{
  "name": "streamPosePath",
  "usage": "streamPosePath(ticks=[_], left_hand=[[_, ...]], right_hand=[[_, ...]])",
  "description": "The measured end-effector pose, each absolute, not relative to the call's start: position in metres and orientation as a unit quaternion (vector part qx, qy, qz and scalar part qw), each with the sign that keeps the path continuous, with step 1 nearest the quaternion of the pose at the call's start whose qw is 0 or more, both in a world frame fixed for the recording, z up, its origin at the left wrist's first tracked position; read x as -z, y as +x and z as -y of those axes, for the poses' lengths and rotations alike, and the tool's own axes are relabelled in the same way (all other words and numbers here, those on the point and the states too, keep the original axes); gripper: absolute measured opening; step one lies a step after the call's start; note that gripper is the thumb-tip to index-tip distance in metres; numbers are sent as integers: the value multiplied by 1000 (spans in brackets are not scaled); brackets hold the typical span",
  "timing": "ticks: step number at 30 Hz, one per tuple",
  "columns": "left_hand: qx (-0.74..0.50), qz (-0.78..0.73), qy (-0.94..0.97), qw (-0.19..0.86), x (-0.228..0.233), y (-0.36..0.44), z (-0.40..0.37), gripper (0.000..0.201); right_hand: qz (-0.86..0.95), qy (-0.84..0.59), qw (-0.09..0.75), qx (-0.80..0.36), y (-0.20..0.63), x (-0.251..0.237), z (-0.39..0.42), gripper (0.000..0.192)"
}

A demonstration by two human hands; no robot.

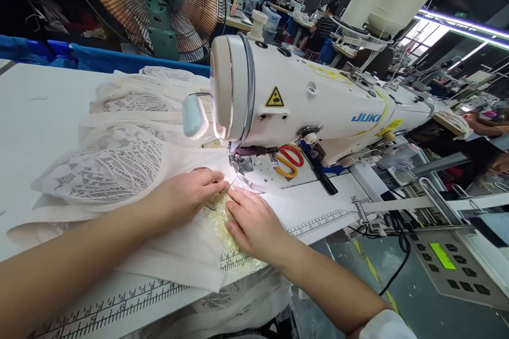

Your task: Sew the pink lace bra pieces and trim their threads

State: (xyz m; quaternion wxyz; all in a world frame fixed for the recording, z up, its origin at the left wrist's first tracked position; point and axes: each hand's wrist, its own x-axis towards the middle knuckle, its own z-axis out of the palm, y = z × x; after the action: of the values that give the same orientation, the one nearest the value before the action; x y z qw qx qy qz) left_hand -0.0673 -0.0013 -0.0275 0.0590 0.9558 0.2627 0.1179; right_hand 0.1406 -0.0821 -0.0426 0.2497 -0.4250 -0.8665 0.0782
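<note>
Near the front edge of the table (pixel 32 127), my left hand (pixel 191 193) and right hand (pixel 254 222) nearly meet at the cloth (pixel 186 254), seemingly steadying it; whether either grip pinches, I can't tell.

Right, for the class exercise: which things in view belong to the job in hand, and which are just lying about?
Seemingly in the job:
White lace-panelled cloth, under the left hand
Yellow sheer material, beside the right hand
Sewing machine, close to both hands

Seemingly just about:
Red handle
Yellow handle
Green fan
</note>
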Motion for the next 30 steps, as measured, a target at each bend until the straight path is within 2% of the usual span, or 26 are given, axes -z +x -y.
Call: streamPosePath(ticks=[5,17,23,30], left_hand=[[-71,-293,949,92,21,-67,0,53],[-50,-285,953,86,27,-71,-8,51],[-64,-281,954,82,23,-71,-13,51],[-99,-293,950,31,38,-75,-34,48]], right_hand=[[862,-431,251,-84,141,43,84,31],[868,-424,244,-89,142,41,85,31],[865,-425,248,-94,142,40,85,30],[865,-434,230,-99,140,40,83,30]])
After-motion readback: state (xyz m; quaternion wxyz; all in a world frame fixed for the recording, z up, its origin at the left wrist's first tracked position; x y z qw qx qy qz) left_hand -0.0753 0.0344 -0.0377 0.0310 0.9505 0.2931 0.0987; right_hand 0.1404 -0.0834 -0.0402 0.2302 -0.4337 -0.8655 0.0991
